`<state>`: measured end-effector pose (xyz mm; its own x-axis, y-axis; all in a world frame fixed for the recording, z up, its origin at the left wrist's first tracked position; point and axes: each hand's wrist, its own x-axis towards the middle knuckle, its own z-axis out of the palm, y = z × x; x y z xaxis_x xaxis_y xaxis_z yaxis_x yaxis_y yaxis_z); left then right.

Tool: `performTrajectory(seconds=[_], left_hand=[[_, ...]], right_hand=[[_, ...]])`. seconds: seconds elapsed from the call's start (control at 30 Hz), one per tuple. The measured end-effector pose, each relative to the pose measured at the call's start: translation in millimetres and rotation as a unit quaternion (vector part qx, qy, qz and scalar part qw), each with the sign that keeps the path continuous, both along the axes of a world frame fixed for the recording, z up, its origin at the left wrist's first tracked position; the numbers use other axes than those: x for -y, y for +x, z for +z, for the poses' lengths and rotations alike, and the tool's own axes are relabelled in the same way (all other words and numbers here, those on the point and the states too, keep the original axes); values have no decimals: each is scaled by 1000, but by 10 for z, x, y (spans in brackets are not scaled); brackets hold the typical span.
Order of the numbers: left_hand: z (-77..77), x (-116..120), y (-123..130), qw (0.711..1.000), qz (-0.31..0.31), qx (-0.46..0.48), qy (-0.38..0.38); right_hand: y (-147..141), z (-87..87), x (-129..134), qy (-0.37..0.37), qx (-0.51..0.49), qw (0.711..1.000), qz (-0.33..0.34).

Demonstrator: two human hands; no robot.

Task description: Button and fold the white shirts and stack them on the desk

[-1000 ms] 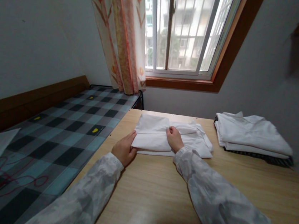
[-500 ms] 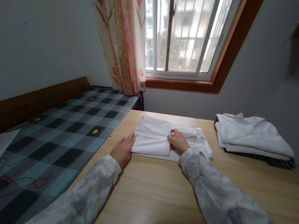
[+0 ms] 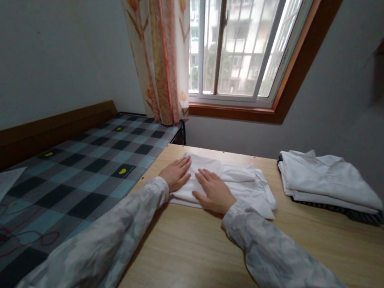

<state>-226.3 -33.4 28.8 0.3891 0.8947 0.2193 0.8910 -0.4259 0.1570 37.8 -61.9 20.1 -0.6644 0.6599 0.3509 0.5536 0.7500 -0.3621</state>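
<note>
Hands (image 3: 175, 174) (image 3: 214, 193) flat on folded, perhaps cotton, cloth (image 3: 244, 188).

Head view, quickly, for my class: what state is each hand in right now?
Left hand: open, fingers laid on the folded white garment, gripping nothing.
Right hand: open, fingers spread on the same garment, gripping nothing.

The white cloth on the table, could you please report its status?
Left hand, right hand open, palms down on white cloth. Cloth partly folded, on table. Folded stack to the right, apart.
</note>
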Motion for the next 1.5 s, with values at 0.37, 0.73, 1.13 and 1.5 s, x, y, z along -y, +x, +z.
performTrajectory(seconds=[0.37, 0.73, 1.13, 1.5], left_hand=[[-162, -179, -53, 996, 37, -52, -62], [-191, -335, -68, 998, 54, -35, -21], [-97, 355, -293, 988, -139, -35, -55], [-15, 347, -259, 995, 15, 86, 49]], right_hand=[[208, -290, 21, -24, 41, 999, -9], [243, -307, 82, -21, 22, 999, -21], [250, -327, 70, -30, 8, 998, -57], [266, -387, 22, -41, -34, 991, -123]])
